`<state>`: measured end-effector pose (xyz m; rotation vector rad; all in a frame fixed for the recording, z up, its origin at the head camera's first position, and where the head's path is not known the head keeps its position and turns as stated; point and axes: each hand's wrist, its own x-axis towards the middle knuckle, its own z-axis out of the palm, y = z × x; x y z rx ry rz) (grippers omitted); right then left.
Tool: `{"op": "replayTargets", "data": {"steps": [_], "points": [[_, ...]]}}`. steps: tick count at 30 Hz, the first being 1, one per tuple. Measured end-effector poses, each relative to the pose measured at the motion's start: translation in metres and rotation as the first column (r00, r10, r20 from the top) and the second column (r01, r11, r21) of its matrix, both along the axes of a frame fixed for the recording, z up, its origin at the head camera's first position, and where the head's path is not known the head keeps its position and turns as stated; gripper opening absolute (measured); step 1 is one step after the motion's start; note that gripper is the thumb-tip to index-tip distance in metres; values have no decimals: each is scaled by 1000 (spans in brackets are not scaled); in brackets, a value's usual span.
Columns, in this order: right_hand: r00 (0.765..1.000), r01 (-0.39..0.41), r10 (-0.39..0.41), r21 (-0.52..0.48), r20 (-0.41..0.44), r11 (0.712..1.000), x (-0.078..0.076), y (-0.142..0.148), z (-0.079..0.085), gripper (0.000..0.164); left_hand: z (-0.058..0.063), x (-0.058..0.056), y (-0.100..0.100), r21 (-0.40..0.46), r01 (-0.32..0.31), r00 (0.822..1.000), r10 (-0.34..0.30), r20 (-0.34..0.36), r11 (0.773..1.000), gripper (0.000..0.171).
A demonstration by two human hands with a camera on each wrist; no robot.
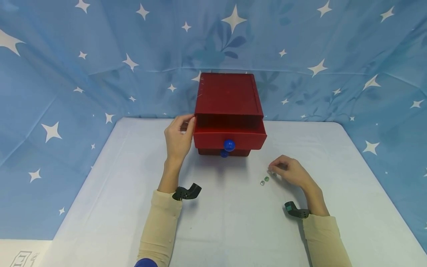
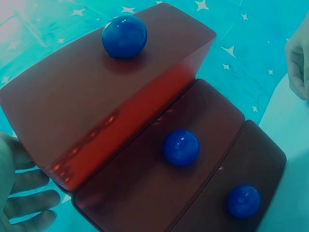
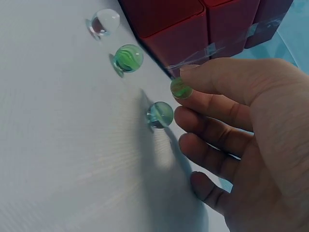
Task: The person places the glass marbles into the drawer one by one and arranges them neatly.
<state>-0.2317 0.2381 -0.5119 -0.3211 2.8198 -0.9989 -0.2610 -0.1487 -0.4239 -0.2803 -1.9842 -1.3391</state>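
A red chest of drawers stands at the back of the table, its top drawer pulled out. My left hand rests at the chest's left side, fingers loosely extended along it in the left wrist view. My right hand pinches a green marble between thumb and index finger, just above the table. Close by lie a clear marble with a greenish swirl, a bright green swirled marble and a colourless marble.
Round blue knobs stick out from the drawer fronts, the open drawer's knob furthest forward. A white cloth covers the table. Behind hangs a blue curtain with white stars.
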Motion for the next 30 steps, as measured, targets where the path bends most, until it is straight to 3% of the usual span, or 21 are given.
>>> {"op": "replayTargets", "data": {"steps": [18,30], "points": [[980,27,-41,-75,-197,997,2,0,14,10,-2,1,0,-1,-3,1000,3,17,1000,22],[964,51,-75,-100,-255,994,5,-5,23,12,-2,1,0,2,0,1000,0,27,1000,22]]}}
